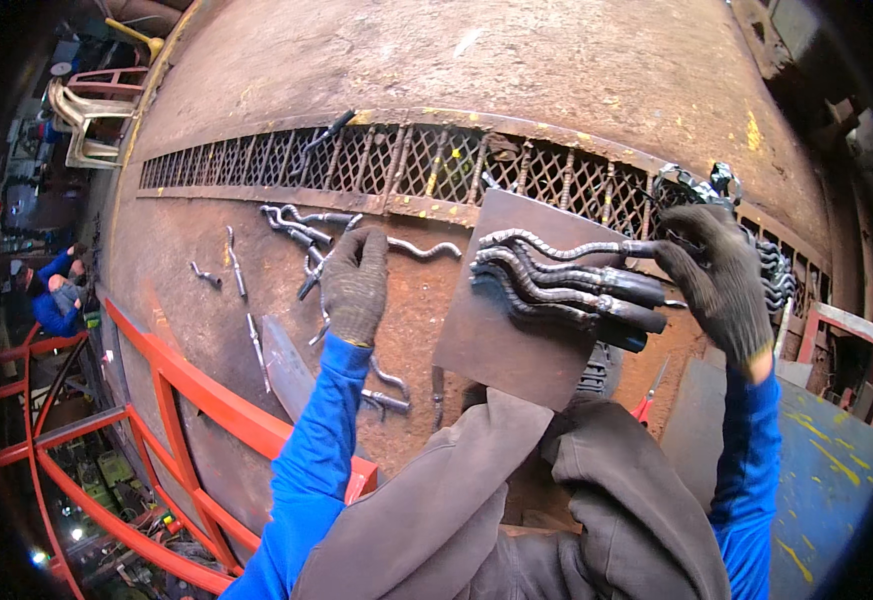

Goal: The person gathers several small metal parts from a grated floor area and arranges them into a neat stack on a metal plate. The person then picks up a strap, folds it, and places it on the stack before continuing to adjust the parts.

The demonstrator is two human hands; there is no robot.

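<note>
Several bent rebar pieces [541, 290] with smooth tube-like ends lie side by side on a rusty steel plate [476, 345] across my lap. My right hand [721, 280], in a dark knit glove, closes its fingers round the tube end of the uppermost rebar piece [566, 250]. On the left, my gloved left hand [358, 285] hovers over scattered bent bars [291, 225], its fingers curled together. What those fingers hold, if anything, is hidden by the glove. One wavy bar [426, 248] extends to the right from beside that hand.
A rusty floor grate [436, 165] crosses ahead, with a bar on it. Red metal railing [206, 405] stands left; a person in blue [56, 295] sits beyond it. Red-handled pliers [644, 408] lie right of my legs, near a paint-marked blue-grey sheet [816, 470]. More bent pieces [774, 275] lie far right.
</note>
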